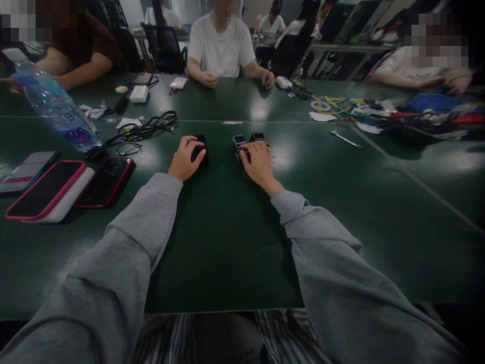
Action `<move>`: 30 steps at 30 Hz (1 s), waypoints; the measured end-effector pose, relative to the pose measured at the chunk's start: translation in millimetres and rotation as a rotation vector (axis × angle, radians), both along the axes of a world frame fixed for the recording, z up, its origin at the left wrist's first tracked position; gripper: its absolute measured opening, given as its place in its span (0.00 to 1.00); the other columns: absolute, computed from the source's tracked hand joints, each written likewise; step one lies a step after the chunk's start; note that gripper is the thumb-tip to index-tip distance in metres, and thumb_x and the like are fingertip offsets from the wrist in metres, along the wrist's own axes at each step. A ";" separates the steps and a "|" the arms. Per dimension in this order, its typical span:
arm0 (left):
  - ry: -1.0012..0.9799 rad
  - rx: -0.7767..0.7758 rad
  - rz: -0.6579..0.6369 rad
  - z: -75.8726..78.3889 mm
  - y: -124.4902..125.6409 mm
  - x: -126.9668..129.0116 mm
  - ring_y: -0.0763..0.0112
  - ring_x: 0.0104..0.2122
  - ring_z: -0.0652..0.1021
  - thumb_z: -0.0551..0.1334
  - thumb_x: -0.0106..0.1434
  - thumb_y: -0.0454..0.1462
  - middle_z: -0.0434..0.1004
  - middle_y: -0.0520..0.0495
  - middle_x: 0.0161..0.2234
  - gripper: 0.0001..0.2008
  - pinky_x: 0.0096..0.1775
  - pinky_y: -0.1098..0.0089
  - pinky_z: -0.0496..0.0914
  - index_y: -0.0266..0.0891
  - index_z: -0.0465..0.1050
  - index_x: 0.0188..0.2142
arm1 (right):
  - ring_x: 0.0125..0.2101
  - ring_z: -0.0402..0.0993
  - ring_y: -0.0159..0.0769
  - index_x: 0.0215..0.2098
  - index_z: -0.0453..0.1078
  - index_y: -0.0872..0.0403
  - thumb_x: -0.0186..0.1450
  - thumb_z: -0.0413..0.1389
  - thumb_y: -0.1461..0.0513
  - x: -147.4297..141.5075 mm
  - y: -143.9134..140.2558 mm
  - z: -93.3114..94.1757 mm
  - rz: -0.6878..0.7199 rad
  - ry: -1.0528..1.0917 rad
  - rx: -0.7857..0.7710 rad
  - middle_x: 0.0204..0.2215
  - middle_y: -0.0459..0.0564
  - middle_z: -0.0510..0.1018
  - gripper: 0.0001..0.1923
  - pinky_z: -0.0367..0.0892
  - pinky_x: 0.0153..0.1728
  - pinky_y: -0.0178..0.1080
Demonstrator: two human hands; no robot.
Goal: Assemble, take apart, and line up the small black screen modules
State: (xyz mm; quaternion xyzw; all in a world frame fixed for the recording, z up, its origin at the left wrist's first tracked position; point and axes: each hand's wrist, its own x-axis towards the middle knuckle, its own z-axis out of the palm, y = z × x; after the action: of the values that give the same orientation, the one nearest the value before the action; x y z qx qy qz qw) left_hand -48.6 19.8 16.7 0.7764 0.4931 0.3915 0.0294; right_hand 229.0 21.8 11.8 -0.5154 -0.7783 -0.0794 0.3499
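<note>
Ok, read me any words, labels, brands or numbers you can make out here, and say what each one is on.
None can be read.
Bottle: coloured label print, too blurred.
Booklet: red strip, no legible text.
Small module at the right hand: lit screen, too small.
Black object in the left hand: no marking visible.

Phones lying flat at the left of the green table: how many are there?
2: a phone with a red-rimmed case, and a larger pink-rimmed one touching it on the left. The dark flat thing behind them may be another; I cannot tell.
</note>
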 end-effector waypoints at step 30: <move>0.261 -0.017 -0.210 -0.6 -1.3 4.7 0.46 0.65 0.66 0.67 0.64 0.47 0.56 0.37 0.68 0.29 0.61 0.46 0.67 0.47 0.63 0.61 | 0.60 0.64 0.48 0.61 0.68 0.50 0.73 0.49 0.53 -1.4 -6.1 7.9 0.281 -0.079 -0.103 0.59 0.54 0.72 0.21 0.62 0.58 0.53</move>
State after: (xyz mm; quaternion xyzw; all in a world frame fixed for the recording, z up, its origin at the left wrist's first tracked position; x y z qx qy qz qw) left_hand -43.9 18.5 16.1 0.8677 0.4121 0.2777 0.0123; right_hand 227.6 15.7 19.7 -0.4150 -0.8589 -0.0097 0.2999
